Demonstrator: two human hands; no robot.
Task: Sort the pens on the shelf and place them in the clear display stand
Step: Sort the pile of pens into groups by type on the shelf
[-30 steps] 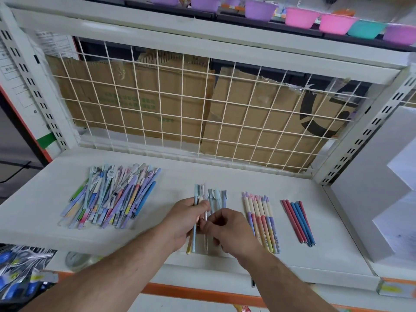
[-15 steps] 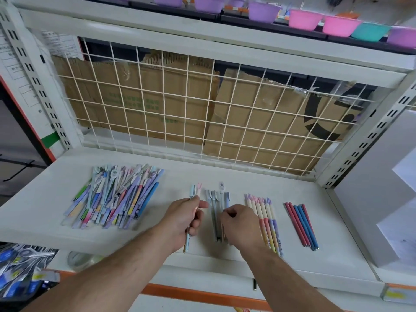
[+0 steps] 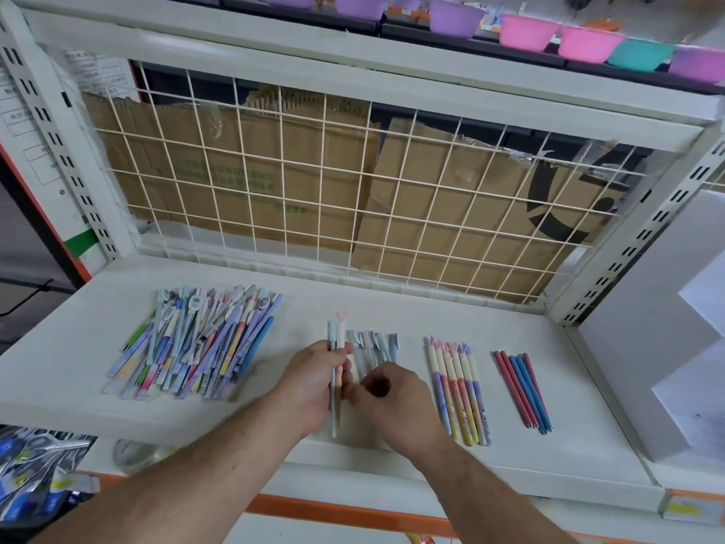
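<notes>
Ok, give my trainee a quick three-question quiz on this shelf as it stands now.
1. True or false: the left hand grips pens.
2. Which lies furthest right on the shelf? A. mixed pile B. red and blue pens C. pastel pens
3. How many pen groups lie fully to the right of the right hand?

Key: 1 true; 2 B; 3 two.

Two hands point(image 3: 310, 386) point(image 3: 396, 404), two held pens point(image 3: 332, 334).
</notes>
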